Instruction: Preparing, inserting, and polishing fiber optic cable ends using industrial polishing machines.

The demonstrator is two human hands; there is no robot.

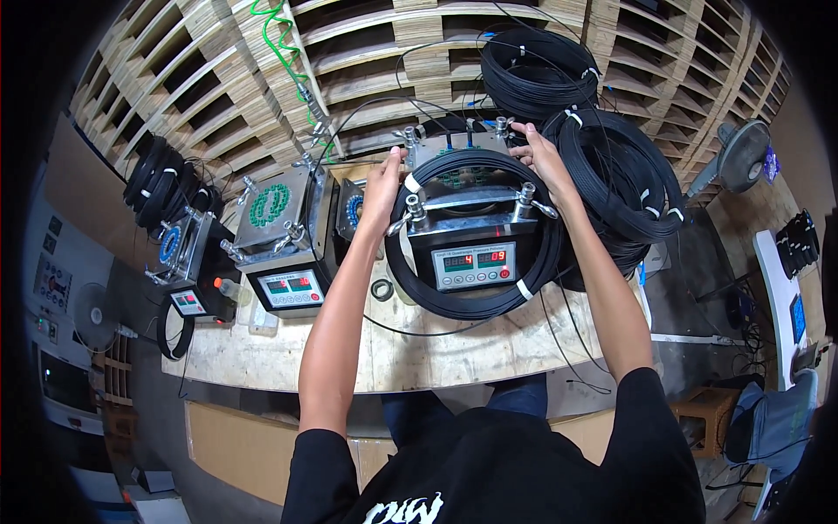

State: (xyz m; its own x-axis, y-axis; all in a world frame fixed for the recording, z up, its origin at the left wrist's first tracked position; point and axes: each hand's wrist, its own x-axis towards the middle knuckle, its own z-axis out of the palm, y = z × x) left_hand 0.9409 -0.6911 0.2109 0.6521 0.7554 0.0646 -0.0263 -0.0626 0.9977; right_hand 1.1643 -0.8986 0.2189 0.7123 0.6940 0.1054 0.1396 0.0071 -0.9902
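The black cable coil (480,307) rings the lit display (474,266) of the metal bench machine (476,225); its winding and tying look finished, with white ties (524,289) on it. The left hand (382,190) and right hand (543,162) flank its upper part, the right fingers partly spread; whether either pinches the cable, I cannot tell. It lies outside the stacked coils (539,77), and a thin cable end (589,387) trails loose.

The left hand (381,190) and right hand (546,162) apparently touch a black cable coil (473,307) that rings a lit display (474,265).
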